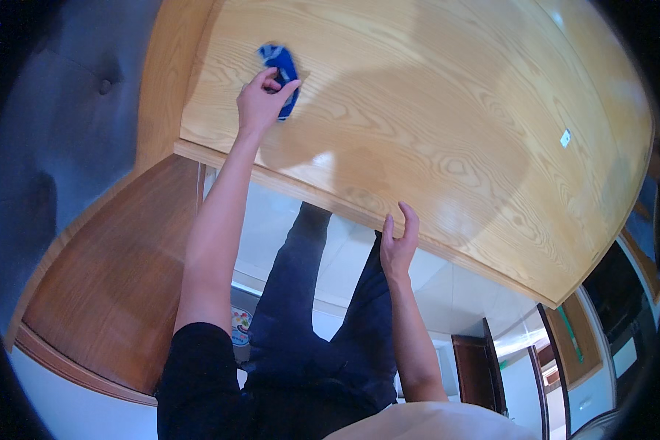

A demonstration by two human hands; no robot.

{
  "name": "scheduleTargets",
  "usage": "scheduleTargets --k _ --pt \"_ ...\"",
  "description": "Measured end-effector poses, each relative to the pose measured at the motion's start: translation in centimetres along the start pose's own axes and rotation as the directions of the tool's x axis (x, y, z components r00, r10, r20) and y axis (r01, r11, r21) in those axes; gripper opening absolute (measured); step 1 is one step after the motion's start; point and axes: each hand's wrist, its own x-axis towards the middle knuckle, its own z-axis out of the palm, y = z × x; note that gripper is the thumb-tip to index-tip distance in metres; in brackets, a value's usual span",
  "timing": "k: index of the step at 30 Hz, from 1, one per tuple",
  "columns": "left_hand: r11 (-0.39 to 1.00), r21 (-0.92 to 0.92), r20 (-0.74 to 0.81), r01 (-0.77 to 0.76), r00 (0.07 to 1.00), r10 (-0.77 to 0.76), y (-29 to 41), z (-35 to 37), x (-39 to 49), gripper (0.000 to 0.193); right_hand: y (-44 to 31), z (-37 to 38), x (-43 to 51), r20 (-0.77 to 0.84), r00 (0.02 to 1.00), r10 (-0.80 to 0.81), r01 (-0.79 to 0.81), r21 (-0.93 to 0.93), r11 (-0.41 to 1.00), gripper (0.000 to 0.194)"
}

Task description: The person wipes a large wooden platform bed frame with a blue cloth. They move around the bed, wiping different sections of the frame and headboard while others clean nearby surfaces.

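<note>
My left hand (265,100) reaches over a light wood-grain surface (374,110), near its left end. Its thumb and fingertips pinch a crumpled blue cloth (289,69) with pale grey patches and edging. The cloth lies against the wood, and my fingers hide part of its middle. Close to the surface's front edge (330,192), my right hand (401,236) holds nothing, its thumb and fingers apart. Whether that hand touches the edge cannot be told.
A dark tufted backrest (71,110) in a wooden frame rises at the left, above a brown wood panel (121,264). Farther right on the surface is a small white object (565,138). My legs (291,275) stand over a pale tiled floor. A dark brown door (476,368) appears lower right.
</note>
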Motion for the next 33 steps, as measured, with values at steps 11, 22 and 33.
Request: scheduleTargets --k 11,22,33 --pt "0.943 -0.328 -0.152 0.060 0.982 -0.116 -2.5 2.0 0.6 0.047 -0.8 0.5 0.2 0.100 0.995 0.002 -0.002 -0.005 1.000 0.033" --pt "0.952 -0.290 -0.456 0.103 0.859 -0.232 -7.3 -3.6 4.8 0.033 -0.2 1.0 0.0 0.115 0.987 0.111 -0.115 0.028 0.993 0.032" --pt "0.989 0.079 -0.377 -0.122 0.915 0.143 -3.7 0.8 1.4 0.036 -1.0 1.6 0.0 0.142 0.983 0.116 -0.116 -0.008 0.993 0.031"
